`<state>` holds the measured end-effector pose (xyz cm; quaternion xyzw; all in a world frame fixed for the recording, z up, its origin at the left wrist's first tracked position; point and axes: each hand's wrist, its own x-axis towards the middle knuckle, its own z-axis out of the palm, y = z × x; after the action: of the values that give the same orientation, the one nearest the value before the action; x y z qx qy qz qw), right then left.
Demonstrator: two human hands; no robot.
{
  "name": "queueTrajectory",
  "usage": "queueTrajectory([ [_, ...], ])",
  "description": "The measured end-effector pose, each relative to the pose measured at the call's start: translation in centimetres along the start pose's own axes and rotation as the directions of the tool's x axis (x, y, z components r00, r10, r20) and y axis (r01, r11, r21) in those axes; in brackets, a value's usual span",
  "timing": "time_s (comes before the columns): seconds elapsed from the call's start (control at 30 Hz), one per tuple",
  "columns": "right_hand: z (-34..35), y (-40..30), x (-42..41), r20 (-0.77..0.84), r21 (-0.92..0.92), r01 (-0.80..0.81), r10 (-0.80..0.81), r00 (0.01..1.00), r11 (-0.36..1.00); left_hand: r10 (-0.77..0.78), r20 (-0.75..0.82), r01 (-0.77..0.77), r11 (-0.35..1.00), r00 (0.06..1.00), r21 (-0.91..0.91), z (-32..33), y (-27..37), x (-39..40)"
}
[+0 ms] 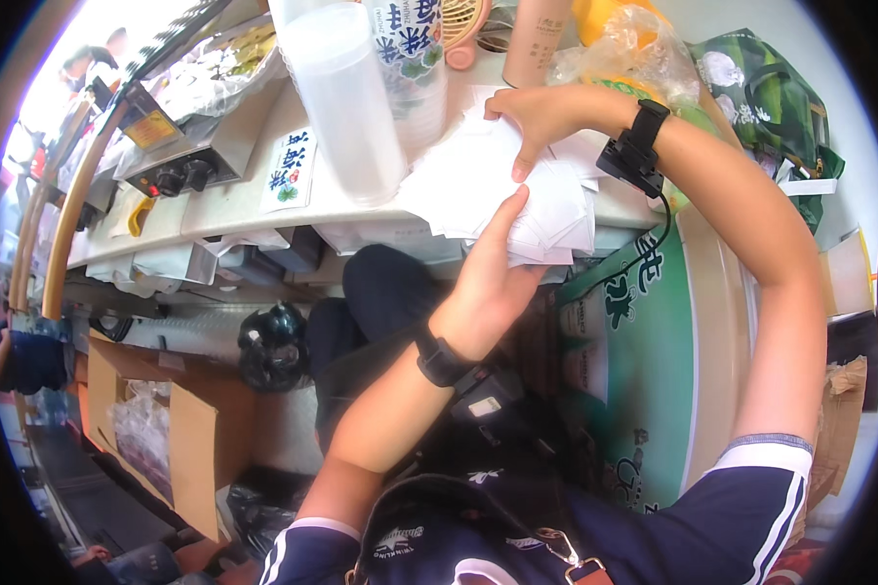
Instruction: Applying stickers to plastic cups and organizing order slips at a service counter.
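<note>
A thick, uneven stack of white paper cards (549, 212) fans out at the front edge of the worktop. My left hand (494, 289) grips the stack's near side, thumb on top and its other fingers hidden underneath. From above, my right hand (556, 124) arches over more white cards (457, 172), its thumb and a fingertip spread wide against them. The two thumbs almost meet over the paper. Just left stands a tall stack of translucent plastic cups (344, 110), beside a stack of printed clear cups (413, 80). A printed card (290, 170) lies farther left.
A metal appliance with black knobs (190, 175) sits left on the worktop (227, 208). Behind are a pink bottle (534, 44), a pink fan (462, 33) and plastic bags (622, 44). An open cardboard box (194, 439) and black bag (272, 347) are below left; a green printed panel (651, 351) stands right.
</note>
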<state>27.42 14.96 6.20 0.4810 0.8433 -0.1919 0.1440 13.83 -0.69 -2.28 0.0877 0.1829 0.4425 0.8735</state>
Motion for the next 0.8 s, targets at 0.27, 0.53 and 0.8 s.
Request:
queueTrajectory([
  [0.27,1.4,-0.2,-0.6,-0.135,0.143,0.07,-0.051,0.99,0.987,0.178,-0.086,-0.179,0.984,0.98,0.001,-1.2,-1.7,1.5],
  [0.53,1.6,0.3,-0.9,-0.053,0.338,0.178,-0.17,0.984,0.924,0.321,-0.323,-0.294,0.947,0.89,0.131,-0.9,-3.3,2.4],
  [0.8,-2.6,2.6,-4.1,0.15,0.024,-0.355,0.348,0.925,0.934,0.348,-0.267,-0.329,0.937,0.898,0.117,-0.1,-3.2,1.6],
])
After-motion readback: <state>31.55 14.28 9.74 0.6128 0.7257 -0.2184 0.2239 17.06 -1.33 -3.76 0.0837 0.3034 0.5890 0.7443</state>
